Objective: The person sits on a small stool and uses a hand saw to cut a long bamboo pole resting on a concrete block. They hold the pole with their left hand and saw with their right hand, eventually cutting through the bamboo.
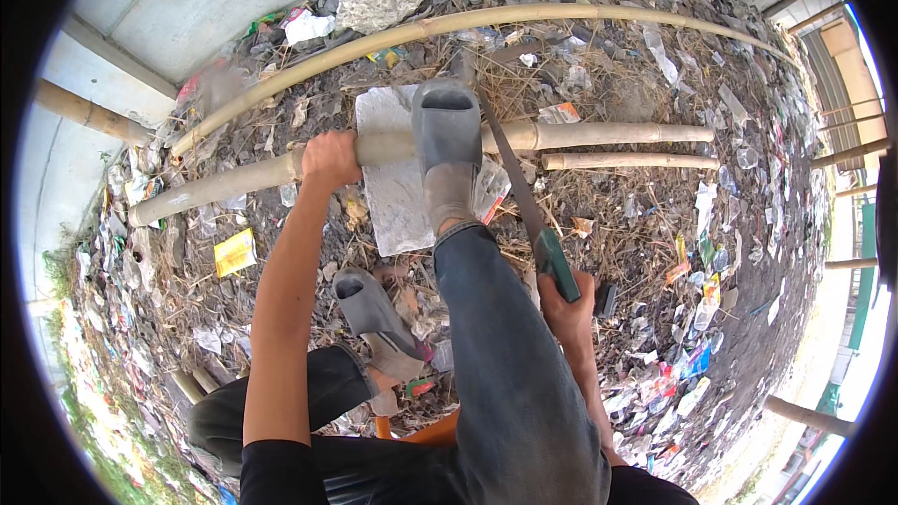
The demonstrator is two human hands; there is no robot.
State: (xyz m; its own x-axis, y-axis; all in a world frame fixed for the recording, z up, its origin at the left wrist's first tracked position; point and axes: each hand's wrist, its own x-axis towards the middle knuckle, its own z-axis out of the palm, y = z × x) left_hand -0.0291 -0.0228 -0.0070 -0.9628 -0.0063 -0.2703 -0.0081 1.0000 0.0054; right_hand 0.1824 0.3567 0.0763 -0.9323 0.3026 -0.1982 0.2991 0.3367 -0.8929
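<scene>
A thick bamboo pole (pixel 594 135) lies crosswise in front of me, over a pale grey slab (pixel 398 215). My left hand (pixel 331 160) is closed around it, just left of the slab. My foot in a grey slide sandal (pixel 447 126) presses on the pole above the slab. The green handle of a handsaw (pixel 520 182) is in my closed right hand (pixel 568 307). Its blade points away from me and crosses the pole just right of the sandal; whether the teeth have cut in cannot be made out.
A shorter bamboo piece (pixel 630 161) lies beside the pole on the right. Farther off, a long curved bamboo pole (pixel 468 21) runs along the wall (pixel 215 0). Plastic scraps, dry straw and a yellow packet (pixel 235 252) litter the ground. My other sandal (pixel 372 310) rests on the ground.
</scene>
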